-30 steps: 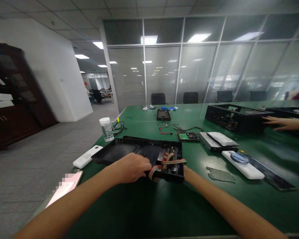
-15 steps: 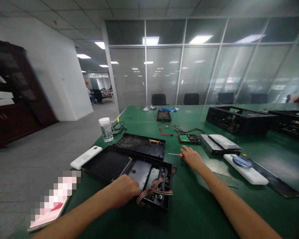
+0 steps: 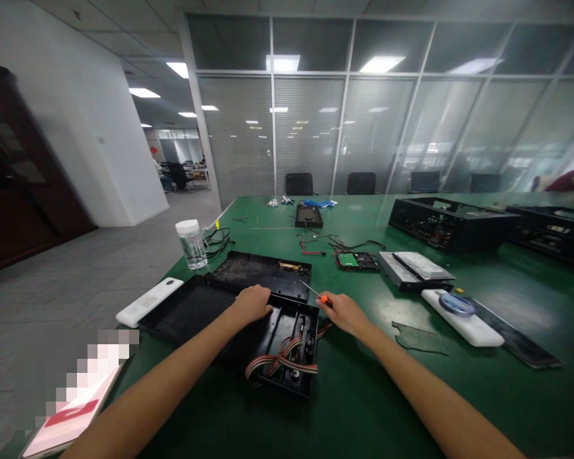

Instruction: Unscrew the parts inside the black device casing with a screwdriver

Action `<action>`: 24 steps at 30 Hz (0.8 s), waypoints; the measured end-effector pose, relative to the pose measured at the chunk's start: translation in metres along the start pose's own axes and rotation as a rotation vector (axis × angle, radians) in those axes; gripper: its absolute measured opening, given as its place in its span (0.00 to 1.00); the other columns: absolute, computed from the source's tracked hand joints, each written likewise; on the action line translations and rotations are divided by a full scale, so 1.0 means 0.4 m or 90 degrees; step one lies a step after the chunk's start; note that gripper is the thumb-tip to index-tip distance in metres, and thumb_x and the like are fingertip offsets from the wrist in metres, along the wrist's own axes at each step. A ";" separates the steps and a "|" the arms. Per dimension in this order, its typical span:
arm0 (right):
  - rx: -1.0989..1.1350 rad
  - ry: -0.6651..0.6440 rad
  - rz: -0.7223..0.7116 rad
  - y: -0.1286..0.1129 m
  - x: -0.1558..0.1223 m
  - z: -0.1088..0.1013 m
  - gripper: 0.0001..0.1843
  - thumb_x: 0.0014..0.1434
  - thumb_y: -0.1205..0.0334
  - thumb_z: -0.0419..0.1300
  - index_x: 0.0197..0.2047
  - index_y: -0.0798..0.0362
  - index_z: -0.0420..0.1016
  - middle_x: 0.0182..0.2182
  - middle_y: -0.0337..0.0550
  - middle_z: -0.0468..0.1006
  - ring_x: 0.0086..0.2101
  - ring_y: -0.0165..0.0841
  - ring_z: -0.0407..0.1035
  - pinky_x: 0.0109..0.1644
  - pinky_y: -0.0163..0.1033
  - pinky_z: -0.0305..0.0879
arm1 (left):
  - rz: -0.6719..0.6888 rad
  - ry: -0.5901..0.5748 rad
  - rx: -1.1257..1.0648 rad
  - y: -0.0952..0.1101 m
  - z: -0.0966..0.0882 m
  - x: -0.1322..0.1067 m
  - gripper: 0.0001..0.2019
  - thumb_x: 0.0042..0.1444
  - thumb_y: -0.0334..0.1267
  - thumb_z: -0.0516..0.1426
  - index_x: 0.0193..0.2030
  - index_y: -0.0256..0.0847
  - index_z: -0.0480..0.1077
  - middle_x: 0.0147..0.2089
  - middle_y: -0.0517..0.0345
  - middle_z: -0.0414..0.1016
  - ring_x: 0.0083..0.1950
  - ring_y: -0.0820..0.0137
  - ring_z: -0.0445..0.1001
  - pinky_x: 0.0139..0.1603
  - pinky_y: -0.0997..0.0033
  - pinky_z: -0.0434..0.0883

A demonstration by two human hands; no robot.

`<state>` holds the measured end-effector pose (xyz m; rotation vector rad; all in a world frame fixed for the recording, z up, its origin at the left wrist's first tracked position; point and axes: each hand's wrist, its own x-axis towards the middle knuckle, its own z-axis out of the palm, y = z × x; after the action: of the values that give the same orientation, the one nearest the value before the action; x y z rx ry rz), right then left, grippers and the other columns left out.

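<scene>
A black plastic case lies open on the green table in front of me, with a striped ribbon cable looped at its near right end. My left hand rests closed on the case's middle part. My right hand is closed round a small screwdriver with an orange handle, its thin shaft pointing up and left over the case's right edge. A second black cover lies just behind the case.
A white remote-like device and a clear bottle sit to the left. A circuit board, a drive, a white power bank and big black chassis lie to the right. A phone is at the near left edge.
My right hand reached right to the screwdriver, picked it up and brought it back to the case. My left hand moved from the case's near edge up onto its middle.
</scene>
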<state>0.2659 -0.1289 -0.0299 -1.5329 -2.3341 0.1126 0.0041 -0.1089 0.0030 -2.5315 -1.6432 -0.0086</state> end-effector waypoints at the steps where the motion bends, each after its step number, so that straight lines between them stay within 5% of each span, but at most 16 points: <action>1: -0.001 -0.005 0.003 0.003 0.001 0.002 0.18 0.63 0.52 0.43 0.40 0.50 0.70 0.31 0.42 0.76 0.34 0.33 0.69 0.37 0.33 0.56 | -0.017 0.016 0.015 0.007 0.020 0.005 0.09 0.54 0.38 0.54 0.36 0.34 0.69 0.36 0.45 0.73 0.40 0.59 0.73 0.40 0.65 0.68; 5: 0.001 -0.014 0.008 0.006 0.007 0.010 0.14 0.62 0.54 0.46 0.38 0.49 0.71 0.31 0.41 0.76 0.34 0.32 0.69 0.36 0.33 0.54 | -0.013 0.053 0.025 0.015 0.061 0.004 0.08 0.56 0.29 0.47 0.37 0.36 0.68 0.35 0.47 0.73 0.39 0.62 0.73 0.39 0.66 0.68; 11: -0.031 0.030 0.016 0.000 0.007 0.014 0.15 0.61 0.53 0.46 0.33 0.50 0.71 0.28 0.41 0.75 0.31 0.32 0.69 0.33 0.33 0.52 | 0.037 0.057 -0.002 0.005 0.037 0.002 0.10 0.55 0.27 0.48 0.40 0.35 0.68 0.35 0.48 0.72 0.39 0.62 0.71 0.42 0.65 0.67; 19: 0.020 0.119 0.175 0.047 0.024 0.014 0.19 0.61 0.50 0.45 0.32 0.51 0.72 0.25 0.41 0.75 0.27 0.32 0.68 0.29 0.32 0.52 | 0.336 0.080 -0.122 0.075 -0.030 0.023 0.09 0.55 0.30 0.51 0.34 0.38 0.73 0.35 0.53 0.72 0.39 0.69 0.70 0.42 0.75 0.64; 24: 0.050 0.135 0.204 0.073 0.030 0.009 0.18 0.60 0.51 0.46 0.33 0.51 0.73 0.25 0.42 0.76 0.26 0.31 0.68 0.29 0.31 0.54 | 0.334 0.072 -0.200 0.116 0.012 0.043 0.09 0.57 0.32 0.52 0.37 0.38 0.74 0.35 0.54 0.75 0.38 0.70 0.72 0.40 0.76 0.63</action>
<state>0.2860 -0.1056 -0.0376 -1.7735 -1.8879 0.1120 0.0531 -0.1112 -0.0053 -3.0509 -0.9586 -0.3782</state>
